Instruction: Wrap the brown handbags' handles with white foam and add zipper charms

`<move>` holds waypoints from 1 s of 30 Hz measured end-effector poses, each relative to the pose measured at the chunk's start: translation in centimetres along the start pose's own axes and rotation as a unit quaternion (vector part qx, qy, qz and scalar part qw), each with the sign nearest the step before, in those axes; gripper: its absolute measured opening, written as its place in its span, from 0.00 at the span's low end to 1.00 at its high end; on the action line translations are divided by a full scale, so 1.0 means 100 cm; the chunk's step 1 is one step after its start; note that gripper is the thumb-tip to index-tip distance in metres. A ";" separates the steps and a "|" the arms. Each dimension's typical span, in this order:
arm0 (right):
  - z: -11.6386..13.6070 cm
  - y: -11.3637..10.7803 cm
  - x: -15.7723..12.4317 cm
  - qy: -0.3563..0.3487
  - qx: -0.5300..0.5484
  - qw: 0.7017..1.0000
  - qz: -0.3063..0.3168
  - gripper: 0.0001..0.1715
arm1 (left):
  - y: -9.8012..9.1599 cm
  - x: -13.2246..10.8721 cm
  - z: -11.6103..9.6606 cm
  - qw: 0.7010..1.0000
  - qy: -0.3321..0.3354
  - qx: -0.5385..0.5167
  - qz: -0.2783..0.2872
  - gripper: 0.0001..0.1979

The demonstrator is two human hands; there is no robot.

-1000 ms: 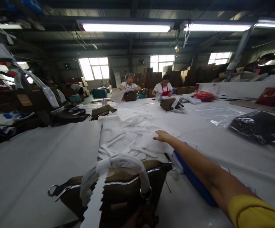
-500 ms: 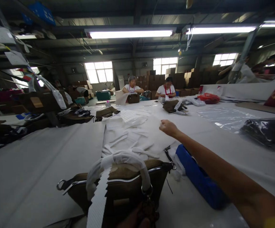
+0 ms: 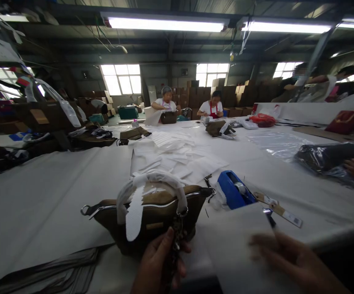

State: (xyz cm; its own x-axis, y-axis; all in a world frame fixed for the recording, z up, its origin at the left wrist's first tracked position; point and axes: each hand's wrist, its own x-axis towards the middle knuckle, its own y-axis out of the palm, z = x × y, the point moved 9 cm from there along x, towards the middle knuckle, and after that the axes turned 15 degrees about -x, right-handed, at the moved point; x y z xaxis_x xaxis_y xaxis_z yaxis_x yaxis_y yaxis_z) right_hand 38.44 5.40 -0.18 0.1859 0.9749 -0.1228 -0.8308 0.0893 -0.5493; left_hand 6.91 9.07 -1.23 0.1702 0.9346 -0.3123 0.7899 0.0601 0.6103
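1. Right hand (image 3: 290,255) is back from the paper pile (image 3: 171,153), beside a pale sheet (image 3: 232,232); blurred, grip unclear.
2. Left hand (image 3: 155,257) pinches the dark charm (image 3: 177,234); the brown bag (image 3: 118,222) stands just beyond, near both hands now.

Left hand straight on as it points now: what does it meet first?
Probably the front of the brown zippered handbag, beyond the dark hanging charm in the left hand; depth is unclear, so hand and bag may already touch.

A lit tube lamp (image 3: 166,23) hangs at twelve o'clock, a bright window (image 3: 213,74) at one, stacked boxes (image 3: 226,98) at two; the white counter (image 3: 57,192) spans eight to four.
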 end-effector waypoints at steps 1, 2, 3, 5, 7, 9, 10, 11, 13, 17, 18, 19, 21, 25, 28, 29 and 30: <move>-0.005 0.023 -0.006 -0.008 -0.007 0.999 0.044 0.25 | 0.001 -0.002 -0.002 1.000 -0.008 -0.015 -0.006 0.33; -0.004 0.044 -0.010 -0.023 -0.010 0.997 0.072 0.25 | 0.002 -0.005 -0.004 1.000 -0.011 -0.025 -0.012 0.32; -0.001 0.061 -0.013 -0.036 -0.005 0.995 0.090 0.24 | 0.004 -0.007 -0.005 0.999 -0.009 -0.031 -0.015 0.31; 0.011 0.086 -0.016 -0.063 0.011 0.995 0.081 0.24 | 0.009 -0.013 -0.005 0.999 0.002 -0.031 -0.009 0.29; 0.026 0.107 -0.017 -0.079 0.050 0.992 0.086 0.24 | 0.014 -0.016 -0.002 1.000 0.019 -0.019 0.010 0.27; 0.040 0.128 -0.017 -0.086 0.122 0.981 0.127 0.26 | 0.015 -0.017 0.003 0.999 0.035 0.006 0.025 0.27; 0.046 0.138 -0.018 -0.084 0.166 0.970 0.158 0.27 | 0.014 -0.017 0.006 0.998 0.041 0.023 0.030 0.27; 0.052 0.147 -0.018 -0.076 0.209 0.956 0.190 0.28 | 0.012 -0.015 0.008 0.998 0.047 0.040 0.031 0.28; 0.060 0.161 -0.016 -0.055 0.270 0.931 0.239 0.27 | 0.006 -0.012 0.010 0.994 0.067 0.077 0.025 0.30; 0.069 0.168 -0.005 -0.025 0.327 0.915 0.233 0.23 | -0.005 -0.012 0.010 0.987 0.107 0.116 -0.011 0.29; 0.072 0.169 -0.003 -0.021 0.348 0.910 0.227 0.22 | -0.005 -0.012 0.011 0.988 0.106 0.115 -0.015 0.29; 0.074 0.171 -0.003 -0.016 0.373 0.901 0.223 0.21 | -0.006 -0.012 0.014 0.988 0.103 0.111 -0.017 0.29; 0.080 0.174 -0.005 -0.006 0.425 0.878 0.218 0.20 | -0.006 -0.010 0.019 0.988 0.102 0.118 -0.017 0.30; 0.089 0.170 -0.008 -0.016 0.390 0.904 0.176 0.25 | -0.008 -0.005 0.019 0.966 0.139 0.219 -0.020 0.28; 0.095 0.158 -0.005 -0.039 0.278 0.950 0.135 0.27 | -0.009 -0.008 0.019 0.950 0.137 0.282 -0.003 0.28; 0.097 0.156 -0.005 -0.046 0.260 0.955 0.135 0.27 | -0.010 -0.012 0.017 0.944 0.141 0.298 0.004 0.28; 0.099 0.155 -0.004 -0.052 0.254 0.955 0.142 0.26 | -0.013 -0.017 0.011 0.937 0.158 0.311 -0.003 0.28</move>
State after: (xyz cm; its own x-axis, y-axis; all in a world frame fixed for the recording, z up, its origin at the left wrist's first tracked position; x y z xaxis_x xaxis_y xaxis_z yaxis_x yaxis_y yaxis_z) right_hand 20.27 8.43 -0.49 -0.1156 0.9872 -0.1101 -0.9923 -0.1197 -0.0316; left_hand 6.22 6.98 -2.34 0.0592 0.9980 -0.0228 0.9977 -0.0584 0.0355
